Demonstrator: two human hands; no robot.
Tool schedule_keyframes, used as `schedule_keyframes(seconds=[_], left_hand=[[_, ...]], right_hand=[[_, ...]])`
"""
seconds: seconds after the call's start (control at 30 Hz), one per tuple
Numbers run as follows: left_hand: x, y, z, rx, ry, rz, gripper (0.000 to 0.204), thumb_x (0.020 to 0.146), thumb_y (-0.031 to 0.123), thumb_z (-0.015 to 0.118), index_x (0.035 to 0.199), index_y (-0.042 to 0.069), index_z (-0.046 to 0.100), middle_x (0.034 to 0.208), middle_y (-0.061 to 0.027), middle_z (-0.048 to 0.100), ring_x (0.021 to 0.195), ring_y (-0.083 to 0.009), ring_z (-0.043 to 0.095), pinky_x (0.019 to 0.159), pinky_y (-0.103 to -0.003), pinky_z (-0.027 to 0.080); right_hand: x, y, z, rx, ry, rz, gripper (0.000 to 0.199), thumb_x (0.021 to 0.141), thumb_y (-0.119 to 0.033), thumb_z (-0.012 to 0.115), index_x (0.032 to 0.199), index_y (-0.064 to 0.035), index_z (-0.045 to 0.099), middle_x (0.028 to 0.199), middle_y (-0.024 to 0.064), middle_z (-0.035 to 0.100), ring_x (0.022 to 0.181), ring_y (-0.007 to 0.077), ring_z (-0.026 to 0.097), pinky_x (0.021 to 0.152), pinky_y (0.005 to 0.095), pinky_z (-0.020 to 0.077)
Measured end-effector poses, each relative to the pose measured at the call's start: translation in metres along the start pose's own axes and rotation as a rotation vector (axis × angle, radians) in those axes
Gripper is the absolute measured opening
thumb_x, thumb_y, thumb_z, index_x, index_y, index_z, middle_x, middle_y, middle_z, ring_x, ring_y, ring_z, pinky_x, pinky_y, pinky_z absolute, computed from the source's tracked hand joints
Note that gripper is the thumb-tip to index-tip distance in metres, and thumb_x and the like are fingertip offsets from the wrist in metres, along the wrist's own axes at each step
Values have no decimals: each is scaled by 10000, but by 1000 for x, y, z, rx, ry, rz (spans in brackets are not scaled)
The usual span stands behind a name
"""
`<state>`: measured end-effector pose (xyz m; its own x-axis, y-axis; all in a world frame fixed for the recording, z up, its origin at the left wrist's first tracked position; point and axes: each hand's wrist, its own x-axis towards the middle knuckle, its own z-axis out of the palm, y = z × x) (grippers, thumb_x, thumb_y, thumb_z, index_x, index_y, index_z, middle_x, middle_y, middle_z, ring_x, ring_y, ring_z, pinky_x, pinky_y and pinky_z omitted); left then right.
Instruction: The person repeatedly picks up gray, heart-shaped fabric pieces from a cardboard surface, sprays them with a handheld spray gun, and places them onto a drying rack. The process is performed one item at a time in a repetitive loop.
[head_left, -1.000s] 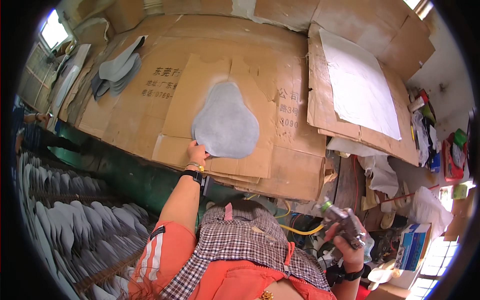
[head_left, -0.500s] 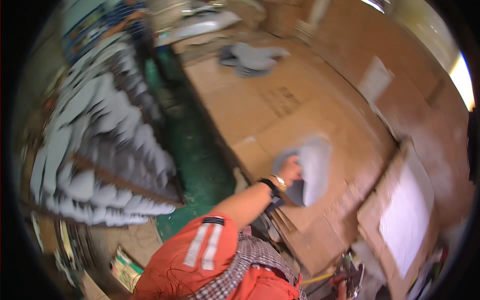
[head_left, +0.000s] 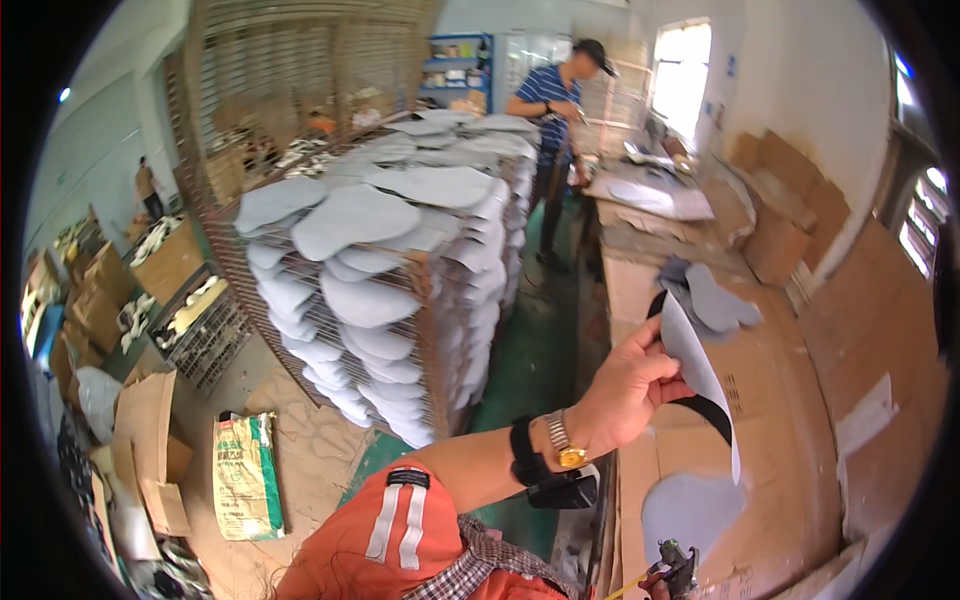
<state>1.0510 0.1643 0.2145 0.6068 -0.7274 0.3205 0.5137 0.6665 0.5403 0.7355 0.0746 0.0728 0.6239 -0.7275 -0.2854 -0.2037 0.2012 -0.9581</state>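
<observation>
My left hand point(head_left: 625, 385), with a watch and a black band on its wrist, pinches a thin grey sheet piece point(head_left: 695, 365) with a black underside. It holds the piece up on edge above the cardboard-covered table point(head_left: 790, 420). Below it a grey sprayed patch point(head_left: 690, 510) marks the cardboard. At the bottom edge only a sliver of my right hand point(head_left: 652, 585) shows, gripping a small spray gun point(head_left: 678, 558) with a yellow hose.
A tall wire rack point(head_left: 400, 250) loaded with several grey pieces stands left of the green aisle. A person in a striped shirt point(head_left: 550, 100) works at the far table. More grey pieces point(head_left: 715, 300) lie further along the table. A green sack point(head_left: 245, 475) and cardboard boxes point(head_left: 100, 300) sit on the floor.
My view has swung left toward the rack and the aisle. My left hand has lifted the grey piece off the cardboard and raised it on edge.
</observation>
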Motion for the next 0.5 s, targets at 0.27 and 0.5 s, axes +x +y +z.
schedule_keyframes(seconds=[0.27,0.5], left_hand=[[-109,203,11,67,-16,404,508,853,-51,478,1336,63,368,1161,-91,564,1031,-200,593,914,-386,492],[-186,366,-1,367,235,688,254,836,-48,504,1056,78,511,818,-21,580,744,-145,598,787,-367,548]], right_hand=[[-5,-28,133,-87,-228,76,325,861,-198,634,1170,-118,576,893,1,612,448,27,403,385,180,304],[3,-17,269,-120,-511,-76,426,830,-12,587,1246,-48,505,1085,23,575,945,124,546,772,245,458]])
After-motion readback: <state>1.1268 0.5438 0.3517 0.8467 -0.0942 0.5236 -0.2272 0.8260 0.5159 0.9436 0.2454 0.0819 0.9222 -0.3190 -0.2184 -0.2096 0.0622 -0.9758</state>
